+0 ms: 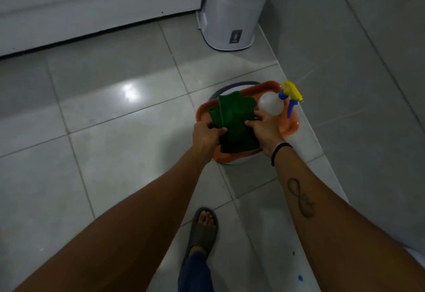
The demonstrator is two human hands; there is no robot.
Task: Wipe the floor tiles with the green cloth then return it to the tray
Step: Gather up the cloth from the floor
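Observation:
A dark green cloth (pixel 232 121) lies folded over an orange tray (pixel 291 128) that rests on a round white base on the grey floor tiles (pixel 119 116). My left hand (pixel 207 136) grips the cloth's near left edge. My right hand (pixel 264 128) pinches its right edge. Both hands are closed on the fabric above the tray. The tray's middle is hidden under the cloth.
A white spray bottle (pixel 271 104) with a blue and yellow nozzle lies on the tray's right side. A white bin (pixel 232 10) stands at the back by the grey wall (pixel 356 61). A white cabinet front (pixel 92 1) runs along the far left. My sandalled foot (pixel 203 227) is below.

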